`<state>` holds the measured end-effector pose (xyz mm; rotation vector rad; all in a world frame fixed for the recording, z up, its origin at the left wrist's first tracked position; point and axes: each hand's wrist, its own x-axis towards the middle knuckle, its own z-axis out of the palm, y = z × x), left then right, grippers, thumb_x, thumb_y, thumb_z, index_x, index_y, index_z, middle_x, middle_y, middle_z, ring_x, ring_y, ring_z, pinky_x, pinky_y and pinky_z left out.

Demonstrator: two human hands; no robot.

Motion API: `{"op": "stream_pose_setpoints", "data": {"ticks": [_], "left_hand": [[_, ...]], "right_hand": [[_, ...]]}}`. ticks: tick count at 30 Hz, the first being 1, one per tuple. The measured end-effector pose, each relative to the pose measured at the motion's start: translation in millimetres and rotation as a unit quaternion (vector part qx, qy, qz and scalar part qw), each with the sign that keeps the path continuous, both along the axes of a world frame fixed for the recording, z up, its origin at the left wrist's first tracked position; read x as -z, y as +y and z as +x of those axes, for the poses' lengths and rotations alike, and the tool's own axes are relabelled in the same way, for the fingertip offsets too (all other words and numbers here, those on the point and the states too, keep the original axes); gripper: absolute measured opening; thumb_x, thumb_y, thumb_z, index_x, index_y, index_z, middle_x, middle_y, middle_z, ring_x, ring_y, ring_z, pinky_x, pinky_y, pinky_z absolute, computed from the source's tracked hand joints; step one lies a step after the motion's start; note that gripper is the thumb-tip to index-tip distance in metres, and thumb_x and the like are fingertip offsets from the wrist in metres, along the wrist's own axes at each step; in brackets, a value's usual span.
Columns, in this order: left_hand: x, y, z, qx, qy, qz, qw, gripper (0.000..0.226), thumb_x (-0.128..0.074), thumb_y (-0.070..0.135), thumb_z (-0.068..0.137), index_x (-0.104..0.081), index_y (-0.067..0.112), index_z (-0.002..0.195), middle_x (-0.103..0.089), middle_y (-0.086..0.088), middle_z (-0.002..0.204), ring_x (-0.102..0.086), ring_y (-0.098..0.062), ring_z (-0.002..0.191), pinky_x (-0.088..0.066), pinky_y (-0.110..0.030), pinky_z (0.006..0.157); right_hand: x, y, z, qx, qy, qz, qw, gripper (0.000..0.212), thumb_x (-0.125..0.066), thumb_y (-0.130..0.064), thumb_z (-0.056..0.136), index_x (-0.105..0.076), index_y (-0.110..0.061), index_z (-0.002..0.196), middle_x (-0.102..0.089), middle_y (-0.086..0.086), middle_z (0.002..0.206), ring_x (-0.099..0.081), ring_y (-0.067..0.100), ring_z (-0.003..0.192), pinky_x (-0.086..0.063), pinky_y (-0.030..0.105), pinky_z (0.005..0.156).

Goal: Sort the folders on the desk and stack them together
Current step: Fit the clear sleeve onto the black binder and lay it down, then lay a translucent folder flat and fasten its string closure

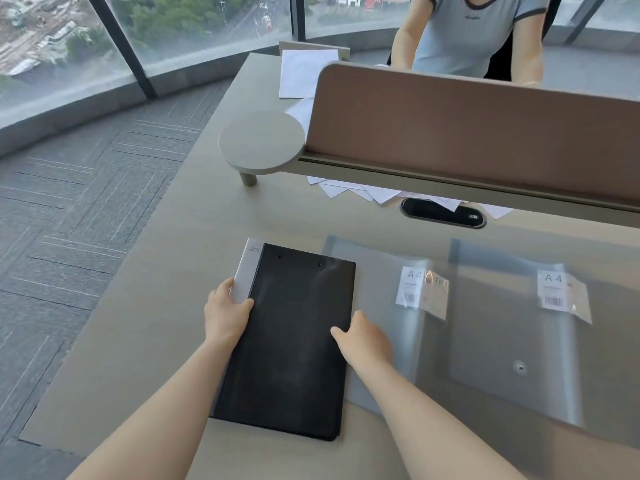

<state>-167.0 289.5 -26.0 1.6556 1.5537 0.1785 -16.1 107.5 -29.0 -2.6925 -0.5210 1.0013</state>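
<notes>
head view, desk by a curved window. a black folder is seen lying flat near the left front of the desk, squared on top of a white-spined folder, of which only the left strip shows. a stack of two is judged to be formed already.

the left hand is laid on the stack's left edge, fingers curled loosely over the white spine with the thumb resting on the black cover; a closed grasp is not shown, more a steadying hold. the right hand is placed at the black folder's right edge, fingers spread and lightly bent, pressed to the cover; whether anything is pinched underneath cannot be told.

two translucent a4 folders remain unstacked: the near clear folder lies just beside the black one, its left margin seemingly touching or slightly under it, and the far clear folder lies further right, apart from the stack. both are motion-blurred, so edges are uncertain.

progress is judged at roughly half: two gathered, two left to be brought over and aligned.

loose paper sheets are noted under the partition screen; a second person is seated beyond it.
</notes>
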Motion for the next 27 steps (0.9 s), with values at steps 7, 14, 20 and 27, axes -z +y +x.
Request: {"op": "stream_pose_setpoints", "data": {"ticks": [7, 14, 20, 27], "left_hand": [[-11, -17, 20, 0.049, 0.062, 0.153, 0.985, 0.059, -0.060, 0.011, 0.088, -0.046, 0.012, 0.145, -0.048, -0.015, 0.139, -0.038, -0.039, 0.128, -0.036, -0.048, 0.105], [-27, -72, 84, 0.167, -0.053, 0.157, 0.972, 0.041, -0.061, 0.015, 0.094, -0.057, 0.017, 0.134, -0.055, -0.002, 0.136, -0.047, -0.024, 0.122, -0.044, -0.035, 0.096], [-27, -127, 134, 0.257, -0.055, 0.077, 0.962, 0.048, -0.057, 0.027, 0.096, -0.049, 0.022, 0.143, -0.047, 0.004, 0.148, -0.045, -0.018, 0.131, -0.042, -0.028, 0.095], [-7, -174, 166, 0.361, 0.020, 0.026, 0.932, 0.071, -0.056, 0.044, 0.095, -0.027, 0.023, 0.156, -0.019, -0.001, 0.166, -0.015, -0.019, 0.152, -0.027, -0.037, 0.118]], "right_hand": [[-4, -9, 8, 0.017, -0.003, 0.054, 0.998, 0.027, -0.048, -0.044, 0.091, -0.048, -0.017, 0.096, -0.058, -0.003, 0.082, -0.056, 0.023, 0.074, -0.040, 0.030, 0.062], [-23, -36, 51, 0.059, -0.047, 0.132, 0.988, 0.018, -0.043, -0.024, 0.091, -0.060, -0.017, 0.089, -0.064, -0.004, 0.087, -0.059, 0.023, 0.084, -0.048, 0.034, 0.073], [-28, -73, 104, 0.083, -0.040, 0.185, 0.978, 0.041, -0.047, -0.021, 0.092, -0.053, -0.024, 0.132, -0.051, -0.003, 0.141, -0.055, 0.023, 0.121, -0.044, 0.036, 0.095], [-30, -85, 156, 0.037, -0.014, 0.156, 0.987, 0.065, -0.047, -0.020, 0.094, -0.021, -0.020, 0.154, -0.026, -0.004, 0.160, -0.040, 0.021, 0.139, -0.035, 0.035, 0.108]]}}
